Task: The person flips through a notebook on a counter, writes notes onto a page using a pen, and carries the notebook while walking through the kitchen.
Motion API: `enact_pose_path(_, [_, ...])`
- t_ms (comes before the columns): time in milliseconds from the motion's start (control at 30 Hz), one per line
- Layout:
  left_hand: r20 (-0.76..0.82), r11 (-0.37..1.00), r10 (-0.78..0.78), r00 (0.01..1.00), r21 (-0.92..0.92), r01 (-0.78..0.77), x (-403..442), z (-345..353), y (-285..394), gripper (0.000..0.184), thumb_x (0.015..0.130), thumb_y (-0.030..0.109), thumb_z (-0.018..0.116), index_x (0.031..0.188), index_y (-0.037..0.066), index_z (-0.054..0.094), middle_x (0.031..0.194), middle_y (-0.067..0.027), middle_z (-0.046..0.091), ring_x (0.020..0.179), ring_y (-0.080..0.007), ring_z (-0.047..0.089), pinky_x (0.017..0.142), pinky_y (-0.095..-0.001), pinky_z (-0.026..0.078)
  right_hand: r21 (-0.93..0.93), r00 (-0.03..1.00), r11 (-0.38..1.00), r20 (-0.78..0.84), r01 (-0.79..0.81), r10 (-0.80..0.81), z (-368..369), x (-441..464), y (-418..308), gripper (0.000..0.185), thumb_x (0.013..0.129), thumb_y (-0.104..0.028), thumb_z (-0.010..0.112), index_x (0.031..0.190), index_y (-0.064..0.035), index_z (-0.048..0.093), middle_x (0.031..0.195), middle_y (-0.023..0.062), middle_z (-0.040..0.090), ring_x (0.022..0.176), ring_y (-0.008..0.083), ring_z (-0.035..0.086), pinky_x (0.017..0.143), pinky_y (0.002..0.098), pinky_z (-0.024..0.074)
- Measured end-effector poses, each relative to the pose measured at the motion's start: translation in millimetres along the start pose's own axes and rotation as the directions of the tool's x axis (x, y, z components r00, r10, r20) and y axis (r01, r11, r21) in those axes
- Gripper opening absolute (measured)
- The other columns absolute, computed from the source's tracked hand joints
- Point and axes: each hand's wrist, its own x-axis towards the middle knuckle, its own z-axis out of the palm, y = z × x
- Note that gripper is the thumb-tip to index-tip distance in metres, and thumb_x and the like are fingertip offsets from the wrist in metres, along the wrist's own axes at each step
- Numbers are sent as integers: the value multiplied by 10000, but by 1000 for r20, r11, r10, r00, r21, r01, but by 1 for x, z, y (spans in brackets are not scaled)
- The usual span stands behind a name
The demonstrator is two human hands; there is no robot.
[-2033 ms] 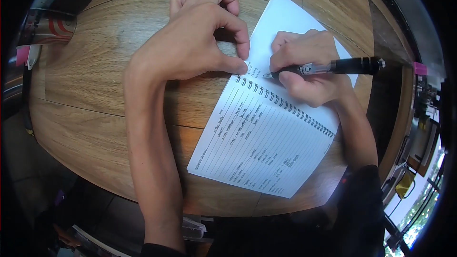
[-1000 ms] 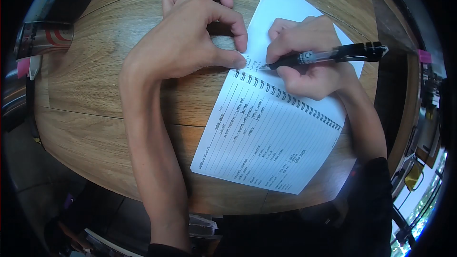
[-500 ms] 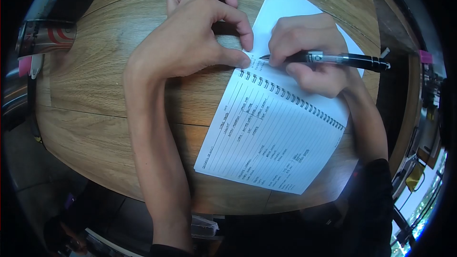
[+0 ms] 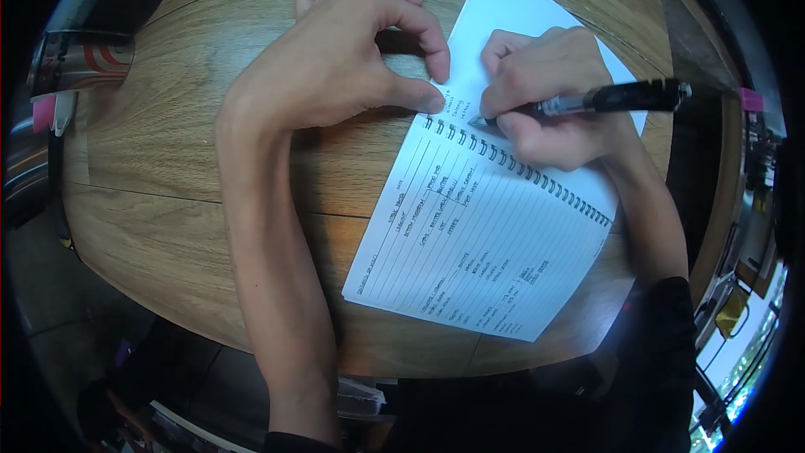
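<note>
With right hand, held 1 pen over notebook; rested left hand, half-wide and curled, touching its edge.

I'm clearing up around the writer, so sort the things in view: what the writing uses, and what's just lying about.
In use:
- pen, held in the right grip
- spiral notebook, open, left grip at its edge
- wooden table, underneath

Apparently just lying about:
- red-marked container, left
- pink item near it, unclear
- pink object, far right
</note>
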Motion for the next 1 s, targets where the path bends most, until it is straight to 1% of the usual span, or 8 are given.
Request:
enact_pose_path(133, [-14,1000,11,1000,6,-10,-1,1,0,274,623,259,894,848,183,757,1108,11,463,1159,-197,459,1090,-435,194,19,1000,1000,-20,-16,17,1,1,1,67,677,-62,642,696,-9,678,573,51,596,522,174,552,507,297,451])
enact_pose_path(300, [-13,1000,5,1000,-5,-5,0,2,0,270,623,245,892,849,181,758,1115,13,463,1158,-195,466,1092,-440,194,66,999,998,39,-11,8,0,3,2,76,698,-70,624,667,-5,645,534,54,532,482,186,490,518,313,428])
enact_pose_path(433, [-2,1000,-7,1000,4,7,0,1,0,269,621,238,890,848,180,758,1116,12,463,1161,-197,469,1095,-442,193,40,999,999,35,-21,19,1,4,2,77,698,-72,629,666,-3,642,536,58,529,477,188,486,523,310,429])
enact_pose_path(533, [-2,1000,-15,1000,-5,15,0,0,1,267,623,239,890,847,178,758,1117,11,462,1160,-199,470,1097,-442,191,61,999,998,34,-5,2,1,4,1,78,702,-71,622,669,-4,644,540,57,531,477,185,482,521,310,424])
enact_pose_path(700, [-12,1000,-2,1000,-24,1,0,1,1,271,622,250,896,845,178,760,1124,10,464,1166,-199,469,1098,-440,190,142,998,989,-32,-40,45,0,2,2,79,703,-60,600,680,-3,650,547,51,540,473,168,474,508,306,407])
enact_pose_path(833, [-10,1000,9,1000,3,-9,0,1,0,282,617,259,903,848,179,762,1130,14,466,1176,-197,466,1099,-438,190,92,999,995,-6,-36,36,0,2,2,80,700,-60,597,692,-6,654,552,50,550,471,159,482,497,301,400])
enact_pose_path(900, [-1,1000,-1,1000,-8,1,0,0,1,282,617,260,902,848,179,762,1131,15,466,1177,-197,466,1099,-437,190,63,996,995,-44,-77,80,4,0,1,113,644,-93,577,668,11,614,515,67,492,444,188,392,579,323,431])
enact_pose_path(1000, [0,1000,-6,1000,-20,6,1,0,0,282,619,260,903,848,175,762,1133,14,468,1178,-196,466,1100,-437,192,34,997,997,-23,-68,69,2,1,0,124,644,-101,586,672,17,610,543,71,511,462,199,426,550,324,425])
